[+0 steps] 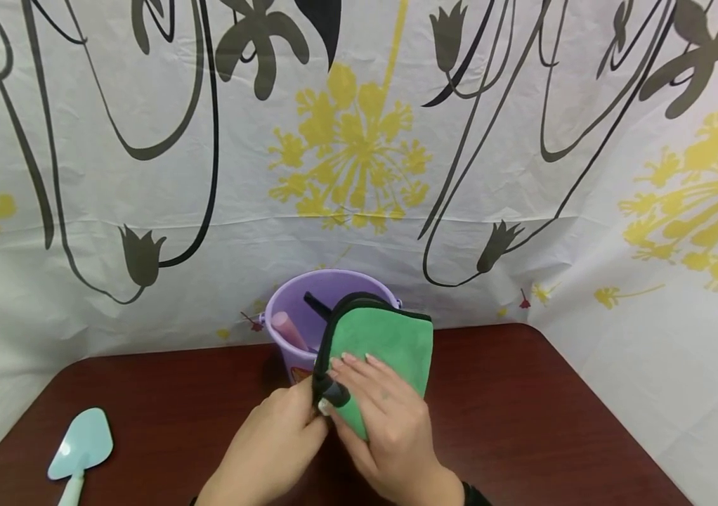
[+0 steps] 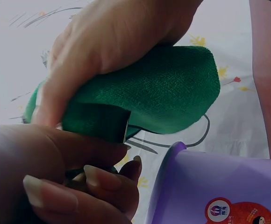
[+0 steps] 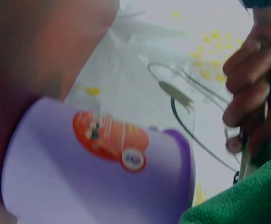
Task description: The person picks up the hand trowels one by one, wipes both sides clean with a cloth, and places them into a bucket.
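Observation:
A green cloth (image 1: 390, 337) with black edging is folded over a dark, thin object (image 1: 337, 392) in front of the bucket. My left hand (image 1: 277, 439) grips that object with curled fingers; most of it is hidden, so its kind cannot be told. From the right, my right hand (image 1: 390, 429) holds the cloth, its fingers laid over the top and the thumb near the dark end. In the left wrist view the cloth (image 2: 154, 88) bends around under the right hand (image 2: 112, 37). Left-hand fingers (image 3: 247, 88) show curled in the right wrist view.
A purple bucket (image 1: 283, 299) stands behind the hands at the table's back edge. Inside it are a pink handle (image 1: 288, 330) and a black handle (image 1: 317, 306). On the left of the brown table (image 1: 523, 422) lies a light-blue trowel (image 1: 83, 443). Patterned fabric (image 1: 359, 246) hangs behind.

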A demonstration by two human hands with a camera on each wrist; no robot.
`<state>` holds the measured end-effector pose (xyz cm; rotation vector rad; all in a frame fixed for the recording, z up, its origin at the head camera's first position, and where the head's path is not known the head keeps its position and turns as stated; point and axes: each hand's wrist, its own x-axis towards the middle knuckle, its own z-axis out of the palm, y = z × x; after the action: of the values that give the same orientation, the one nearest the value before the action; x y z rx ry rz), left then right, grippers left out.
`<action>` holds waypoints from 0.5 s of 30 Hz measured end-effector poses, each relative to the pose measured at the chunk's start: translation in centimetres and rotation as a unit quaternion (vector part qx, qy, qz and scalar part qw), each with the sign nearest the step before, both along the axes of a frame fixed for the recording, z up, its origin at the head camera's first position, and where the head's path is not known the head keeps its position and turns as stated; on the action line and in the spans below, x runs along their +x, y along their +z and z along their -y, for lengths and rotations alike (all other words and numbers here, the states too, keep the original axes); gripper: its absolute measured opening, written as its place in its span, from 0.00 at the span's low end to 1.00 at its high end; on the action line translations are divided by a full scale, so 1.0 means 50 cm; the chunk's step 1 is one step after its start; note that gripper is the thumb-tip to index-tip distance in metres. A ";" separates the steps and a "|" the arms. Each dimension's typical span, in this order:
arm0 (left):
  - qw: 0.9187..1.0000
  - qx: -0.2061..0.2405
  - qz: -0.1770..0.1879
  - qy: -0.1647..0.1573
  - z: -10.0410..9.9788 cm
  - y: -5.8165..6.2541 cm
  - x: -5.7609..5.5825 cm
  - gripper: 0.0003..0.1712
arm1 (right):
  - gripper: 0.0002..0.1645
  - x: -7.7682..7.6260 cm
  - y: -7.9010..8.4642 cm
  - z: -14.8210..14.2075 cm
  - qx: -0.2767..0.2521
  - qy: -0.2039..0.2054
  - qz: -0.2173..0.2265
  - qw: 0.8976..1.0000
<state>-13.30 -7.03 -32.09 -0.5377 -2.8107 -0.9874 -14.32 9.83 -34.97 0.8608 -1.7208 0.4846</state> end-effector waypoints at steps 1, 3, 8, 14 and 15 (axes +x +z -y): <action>1.000 -0.001 -0.005 0.000 0.001 -0.001 0.000 0.11 | 0.20 0.002 -0.001 0.003 0.003 0.004 0.000 1.000; 1.000 -0.003 -0.010 -0.002 0.003 -0.003 -0.001 0.16 | 0.20 0.005 -0.004 0.007 0.006 0.010 0.002 1.000; 1.000 0.001 0.006 -0.006 0.007 -0.003 -0.001 0.17 | 0.20 0.010 -0.002 0.009 -0.007 0.030 0.011 0.999; 1.000 0.003 0.001 -0.006 0.008 -0.002 0.000 0.15 | 0.20 0.015 0.002 0.010 -0.014 0.051 0.002 0.999; 1.000 0.005 0.002 -0.006 0.009 -0.001 0.001 0.15 | 0.20 0.015 0.003 0.010 -0.012 0.050 0.001 0.999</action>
<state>-13.26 -7.48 -32.14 -0.5510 -2.8089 -1.0050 -13.57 9.31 -34.82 0.9324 -1.6749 0.5723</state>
